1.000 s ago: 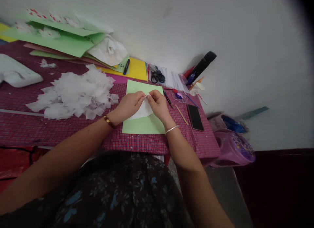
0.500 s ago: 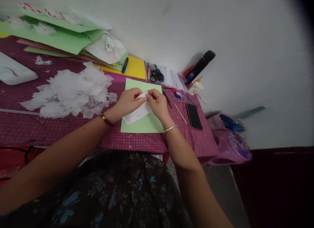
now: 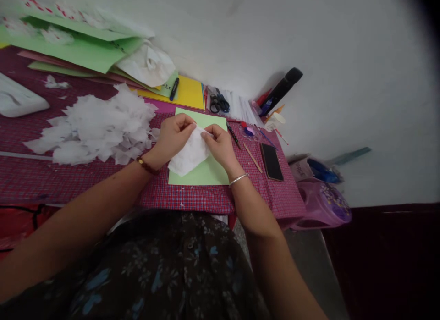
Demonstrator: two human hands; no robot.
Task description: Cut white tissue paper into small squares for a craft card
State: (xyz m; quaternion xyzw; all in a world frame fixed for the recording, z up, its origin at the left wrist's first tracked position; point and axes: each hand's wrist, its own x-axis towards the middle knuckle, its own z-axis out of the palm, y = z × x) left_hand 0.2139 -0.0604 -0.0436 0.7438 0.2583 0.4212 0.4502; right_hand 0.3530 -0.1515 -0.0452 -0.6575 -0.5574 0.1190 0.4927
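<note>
A piece of white tissue paper [image 3: 188,155] hangs between both hands above a light green sheet [image 3: 206,173] lying on the checked tablecloth. My left hand [image 3: 173,135] pinches the tissue's upper left edge with closed fingers. Its upper right edge is pinched by my right hand [image 3: 220,143]. The tissue droops down toward me, partly spread out over the green sheet.
A heap of torn white tissue pieces [image 3: 96,125] lies to the left. Green and yellow sheets [image 3: 85,52] are stacked at the back. Scissors [image 3: 217,103], a black marker [image 3: 174,88], a wooden stick [image 3: 252,157] and a phone [image 3: 271,162] lie to the right. A purple stool [image 3: 321,207] stands beside the table.
The tissue was bunched small between my fingertips. Now it is opened out wider and hangs lower, with my hands slightly farther apart.
</note>
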